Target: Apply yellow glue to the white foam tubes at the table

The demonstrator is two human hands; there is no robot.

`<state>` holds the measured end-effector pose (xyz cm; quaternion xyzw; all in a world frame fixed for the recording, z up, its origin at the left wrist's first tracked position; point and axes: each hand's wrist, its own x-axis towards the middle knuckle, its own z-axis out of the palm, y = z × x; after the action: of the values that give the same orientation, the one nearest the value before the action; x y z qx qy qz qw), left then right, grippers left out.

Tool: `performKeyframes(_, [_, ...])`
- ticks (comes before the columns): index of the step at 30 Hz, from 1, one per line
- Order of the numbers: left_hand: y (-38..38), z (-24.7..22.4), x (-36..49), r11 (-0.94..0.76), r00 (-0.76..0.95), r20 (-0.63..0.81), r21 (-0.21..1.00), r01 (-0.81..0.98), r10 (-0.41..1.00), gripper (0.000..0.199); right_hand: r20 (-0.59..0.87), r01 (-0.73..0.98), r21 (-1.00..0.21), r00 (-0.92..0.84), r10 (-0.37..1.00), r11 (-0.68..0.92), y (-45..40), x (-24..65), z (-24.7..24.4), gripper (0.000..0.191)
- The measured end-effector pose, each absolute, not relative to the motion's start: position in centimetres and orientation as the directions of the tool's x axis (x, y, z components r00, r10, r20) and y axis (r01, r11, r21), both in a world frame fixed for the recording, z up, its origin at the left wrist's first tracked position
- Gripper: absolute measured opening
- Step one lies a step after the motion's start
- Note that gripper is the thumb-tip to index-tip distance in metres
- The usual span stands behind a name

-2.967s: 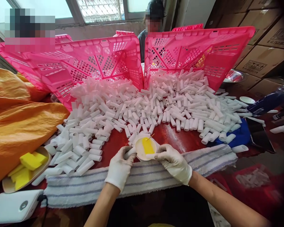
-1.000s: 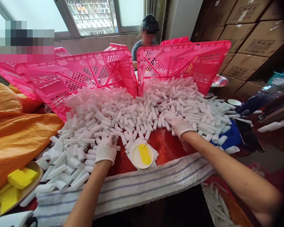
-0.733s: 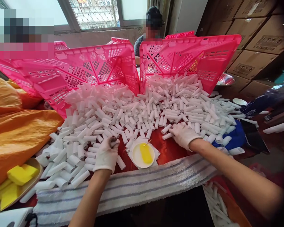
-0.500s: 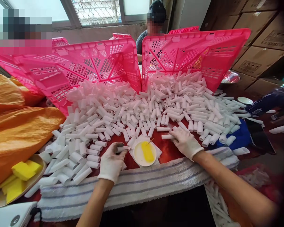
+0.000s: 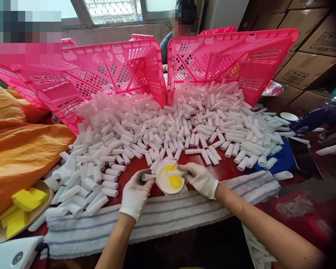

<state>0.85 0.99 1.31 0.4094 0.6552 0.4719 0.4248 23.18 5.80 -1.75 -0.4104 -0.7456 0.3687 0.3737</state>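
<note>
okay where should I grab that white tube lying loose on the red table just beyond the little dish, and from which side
Take the white tube across its middle, from above. It lies flat, crosswise, with bare red table on its near side, so fingers can close over its round body.

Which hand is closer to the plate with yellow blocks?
Left. The left hand is beside the white tubes, nearer the plate with yellow blocks; the right hand is farther away, past the small dish.

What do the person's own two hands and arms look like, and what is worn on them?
The left hand and the right hand each wear a thin, whitish, snug glove that ends at the wrist. Both forearms are bare below the gloves; no sleeve, watch or bracelet shows. The gloves carry no visible markings.
</note>
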Motion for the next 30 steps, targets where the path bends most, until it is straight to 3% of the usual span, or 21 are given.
performKeyframes(3, [0.8, 1.3, 0.7, 0.237, -0.316, -0.214, 0.971, 0.034, 0.924, 0.043, 0.373, 0.403, -0.741, -0.420, 0.828, 0.538, 5.4, 23.5, -2.6, 0.024])
performKeyframes(6, [0.8, 1.3, 0.7, 0.229, -0.304, -0.223, 0.973, -0.016, 0.926, 0.042, 0.280, 0.409, -0.809, -0.364, 0.888, 0.423, 4.7, 23.6, -2.7, 0.032])
performKeyframes(8, [0.8, 1.3, 0.8, 0.224, -0.306, -0.212, 0.975, 0.004, 0.928, 0.041, 0.279, 0.416, -0.807, -0.357, 0.891, 0.419, 4.4, 23.6, -2.7, 0.029])
performKeyframes(12, [0.6, 1.3, 0.6, 0.219, -0.324, -0.171, 0.969, 0.116, 0.930, 0.040, 0.385, 0.505, -0.659, -0.410, 0.827, 0.557, 4.0, 23.8, -2.5, 0.022])
performKeyframes(16, [0.5, 1.3, 0.9, 0.172, -0.296, -0.181, 0.984, -0.054, 0.938, 0.039, 0.260, 0.476, -0.781, -0.338, 0.904, 0.403, 3.6, 23.5, -2.5, 0.035])
performKeyframes(19, [0.4, 1.5, 1.4, 0.185, -0.256, -0.233, 0.962, -0.200, 0.938, 0.039, 0.271, 0.437, -0.806, -0.329, 0.905, 0.400, 3.2, 23.1, -2.8, 0.026])
performKeyframes(23, [0.0, 2.3, 1.6, 0.262, -0.252, -0.279, 0.960, -0.101, 0.927, 0.041, 0.442, 0.462, -0.678, -0.365, 0.819, 0.571, 2.8, 23.3, -3.0, 0.017])
performKeyframes(27, [-0.8, 3.2, 1.8, 0.276, -0.210, -0.270, 0.961, 0.000, 0.940, 0.039, 0.385, 0.465, -0.718, -0.354, 0.852, 0.518, 2.5, 23.5, -2.7, 0.027])
performKeyframes(30, [-1.3, 3.5, 2.0, 0.267, -0.210, -0.258, 0.964, 0.013, 0.943, 0.042, 0.421, 0.388, -0.751, -0.343, 0.840, 0.535, 2.3, 23.1, -2.6, 0.013])
